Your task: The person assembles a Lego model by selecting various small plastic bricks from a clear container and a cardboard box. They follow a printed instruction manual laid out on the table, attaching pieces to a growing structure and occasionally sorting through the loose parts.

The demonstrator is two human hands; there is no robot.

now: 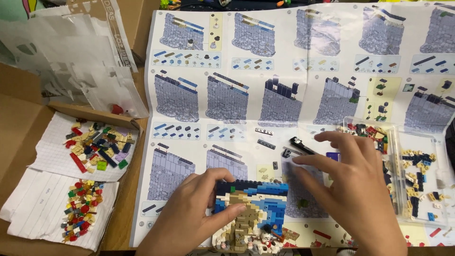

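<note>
A brick model in blue, tan and white, with a dark top row, lies flat on a large folded-out instruction sheet. My left hand grips the model's left side, thumb across its front. My right hand hovers flat just right of the model, fingers spread and pointing left toward loose dark pieces on the sheet; it holds nothing. A purple piece shows under its fingers.
A clear plastic tray with several small bricks sits at the right. At the left, squared paper carries two heaps of mixed bricks and small studs. Empty plastic bags lie on cardboard at upper left.
</note>
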